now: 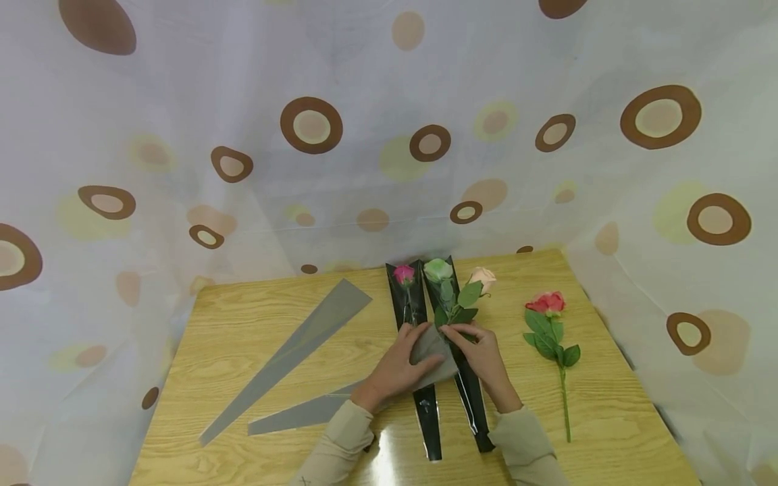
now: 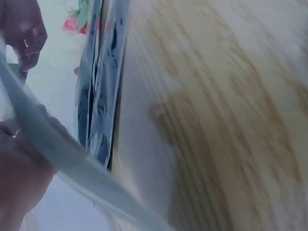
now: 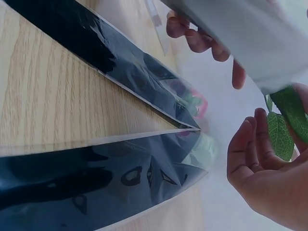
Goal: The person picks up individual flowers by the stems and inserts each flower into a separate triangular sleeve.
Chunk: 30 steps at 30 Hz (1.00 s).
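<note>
My left hand [image 1: 394,366] grips the wide end of a grey flower sleeve [image 1: 435,359], thumb across its front. Left of that wrist, a narrow grey tail lies in line with the sleeve. Close beside its mouth, my right hand [image 1: 488,359] pinches the stem of a pale peach rose [image 1: 482,278], whose bloom points away and whose green leaves [image 1: 470,294] spread above the fingers. In the right wrist view the sleeve [image 3: 250,41] runs between both hands, near the rose's leaf [image 3: 280,135]. The lower stem is hidden.
Under the hands lie two black sleeves, one with a pink rose [image 1: 404,275], one with a pale green rose [image 1: 438,270]. A flat grey sleeve [image 1: 292,358] lies left on the wooden table [image 1: 213,337]. A red flower [image 1: 547,302] lies right. A patterned curtain [image 1: 365,175] surrounds the table.
</note>
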Each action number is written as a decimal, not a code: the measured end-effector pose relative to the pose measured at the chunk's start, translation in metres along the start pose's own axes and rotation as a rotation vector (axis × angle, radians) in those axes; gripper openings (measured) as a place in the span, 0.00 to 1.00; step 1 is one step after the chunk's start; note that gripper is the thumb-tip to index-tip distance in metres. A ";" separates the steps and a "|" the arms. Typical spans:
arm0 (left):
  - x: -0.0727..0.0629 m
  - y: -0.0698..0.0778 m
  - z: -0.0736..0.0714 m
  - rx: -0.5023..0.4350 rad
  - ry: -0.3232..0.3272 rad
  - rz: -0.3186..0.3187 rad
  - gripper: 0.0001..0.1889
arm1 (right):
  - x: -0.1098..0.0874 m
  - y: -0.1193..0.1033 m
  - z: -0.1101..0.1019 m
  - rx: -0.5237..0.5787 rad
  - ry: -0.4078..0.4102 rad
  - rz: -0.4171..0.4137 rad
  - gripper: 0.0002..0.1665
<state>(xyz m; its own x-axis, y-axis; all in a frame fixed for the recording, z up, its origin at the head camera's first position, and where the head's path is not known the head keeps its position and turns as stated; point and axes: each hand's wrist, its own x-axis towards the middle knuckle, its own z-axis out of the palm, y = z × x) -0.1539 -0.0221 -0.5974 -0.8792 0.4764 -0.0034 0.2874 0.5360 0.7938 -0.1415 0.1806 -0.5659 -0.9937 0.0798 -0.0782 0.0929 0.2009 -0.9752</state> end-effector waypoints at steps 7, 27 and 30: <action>0.009 0.000 -0.003 -0.073 0.148 0.086 0.27 | -0.001 -0.001 0.000 0.006 -0.001 -0.017 0.18; 0.014 0.015 -0.003 -0.324 0.346 -0.084 0.12 | -0.003 -0.002 0.001 0.021 0.047 0.030 0.19; 0.014 0.018 -0.003 -0.329 0.344 -0.084 0.12 | -0.002 -0.002 0.002 0.049 0.093 0.048 0.19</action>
<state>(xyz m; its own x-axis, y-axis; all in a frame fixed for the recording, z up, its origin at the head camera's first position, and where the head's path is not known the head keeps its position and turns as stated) -0.1623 -0.0081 -0.5815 -0.9848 0.1534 0.0818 0.1236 0.2869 0.9499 -0.1393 0.1779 -0.5642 -0.9780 0.1787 -0.1079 0.1350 0.1470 -0.9799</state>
